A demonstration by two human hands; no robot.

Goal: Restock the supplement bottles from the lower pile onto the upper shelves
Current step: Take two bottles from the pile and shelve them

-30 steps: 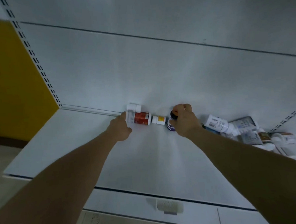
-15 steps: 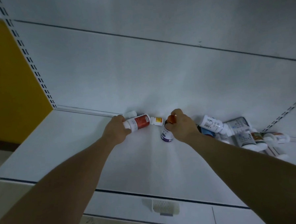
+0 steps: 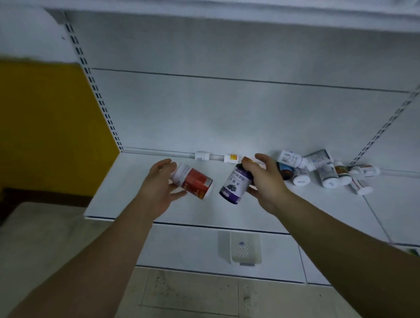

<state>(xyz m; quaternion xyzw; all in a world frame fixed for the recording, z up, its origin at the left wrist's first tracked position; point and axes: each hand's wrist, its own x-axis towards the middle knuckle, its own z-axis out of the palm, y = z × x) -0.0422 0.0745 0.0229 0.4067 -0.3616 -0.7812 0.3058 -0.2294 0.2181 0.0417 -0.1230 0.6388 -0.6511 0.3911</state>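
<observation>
Head camera, looking down: the left hand [image 3: 157,188] holds a red-labelled white bottle [image 3: 195,184] from its capped end, fingers curled round it, the bottle tilted with its base toward the centre. The right hand [image 3: 266,180] grips a purple-labelled bottle [image 3: 234,184] by its upper part, fingers wrapped over the cap, base slanting down and left. Both bottles are clear of the lower shelf [image 3: 132,187], above its front half. The remaining pile [image 3: 324,171] lies on its side at the rear right of that shelf; two small bottles, a white bottle [image 3: 202,156] and a yellow-labelled bottle [image 3: 231,158], lie against the back rail. Risks, as judged: the two bases are near each other and could knock together on the lift; either tilted bottle could slip, since each is held at one end only; a dropped bottle would roll off the shelf front to the floor. The upper shelf [image 3: 245,8] shows only as its front edge at the top of the frame, so free space on it cannot be confirmed. The purple bottle's cap is hidden under the fingers, label text is unreadable, and the pile's count is unclear in the dim light.
</observation>
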